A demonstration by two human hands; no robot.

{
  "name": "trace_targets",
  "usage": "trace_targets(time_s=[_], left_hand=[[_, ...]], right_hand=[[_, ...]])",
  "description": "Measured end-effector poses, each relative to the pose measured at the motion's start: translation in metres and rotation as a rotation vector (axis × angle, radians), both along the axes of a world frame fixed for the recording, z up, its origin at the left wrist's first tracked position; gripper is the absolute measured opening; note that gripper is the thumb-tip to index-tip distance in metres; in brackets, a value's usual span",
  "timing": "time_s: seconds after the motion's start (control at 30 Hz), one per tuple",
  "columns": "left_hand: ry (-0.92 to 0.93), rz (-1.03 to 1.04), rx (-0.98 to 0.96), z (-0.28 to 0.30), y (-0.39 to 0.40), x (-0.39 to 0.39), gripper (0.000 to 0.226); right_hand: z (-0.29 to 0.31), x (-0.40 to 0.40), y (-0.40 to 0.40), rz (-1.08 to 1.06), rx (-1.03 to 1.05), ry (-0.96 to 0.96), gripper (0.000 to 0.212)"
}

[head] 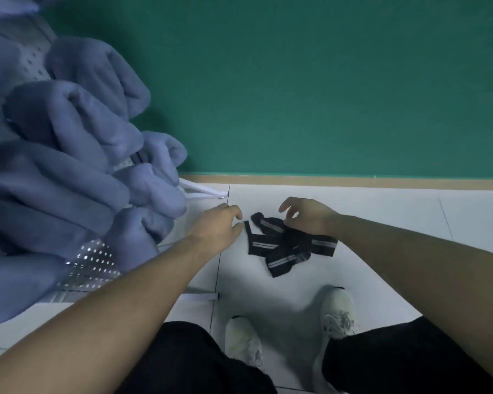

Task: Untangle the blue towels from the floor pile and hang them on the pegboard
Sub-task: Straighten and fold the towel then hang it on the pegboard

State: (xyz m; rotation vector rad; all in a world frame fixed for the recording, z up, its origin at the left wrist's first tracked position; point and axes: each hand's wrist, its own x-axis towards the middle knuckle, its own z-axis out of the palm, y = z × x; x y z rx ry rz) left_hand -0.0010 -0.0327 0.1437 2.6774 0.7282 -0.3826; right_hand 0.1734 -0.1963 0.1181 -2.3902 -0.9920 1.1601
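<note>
While blue towels (69,155) hang on the pegboard (93,265) at nine o'clock, the left hand (217,227) and right hand (308,216), fingers loosely curled and holding nothing, hover over dark striped socks (289,245).

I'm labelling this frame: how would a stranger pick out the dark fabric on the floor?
Start at the green wall, then drop to the white floor below. Between both hands lies a small dark fabric pile, the only black, white-striped cloth; the blue towels hang left.

No readable text, labels, brands or nos. anywhere. Dark socks (288,245) on the floor carry pale stripes only (no lettering); shoes (337,311) and towels (69,155) show no legible marks.
</note>
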Motion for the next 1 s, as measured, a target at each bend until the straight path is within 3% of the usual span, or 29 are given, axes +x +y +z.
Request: trace_targets(time_s=[0.33, 0.57, 0.8, 0.87, 1.0], left_hand=[[0.127, 0.002, -0.199, -0.127, -0.018, 0.081, 0.022], [0.256, 0.106, -0.357, -0.217, -0.025, 0.110, 0.033], [0.264, 0.374, -0.643, -0.270, -0.039, 0.119, 0.030], [0.248, 0.466, -0.749, -0.269, -0.043, 0.121, 0.024], [0.251, 0.461, -0.863, -0.250, -0.046, 0.126, 0.012]], right_hand=[[-0.119, 0.055, -0.021, -0.023, -0.244, 0.024, 0.043], [-0.211, 0.065, -0.005, -0.003, -0.234, -0.021, 0.064], [-0.267, 0.067, -0.010, 0.091, -0.251, -0.255, 0.079], [-0.265, 0.071, -0.011, 0.062, -0.258, -0.249, 0.070], [-0.248, 0.085, -0.011, 0.066, -0.408, -0.174, 0.012]])
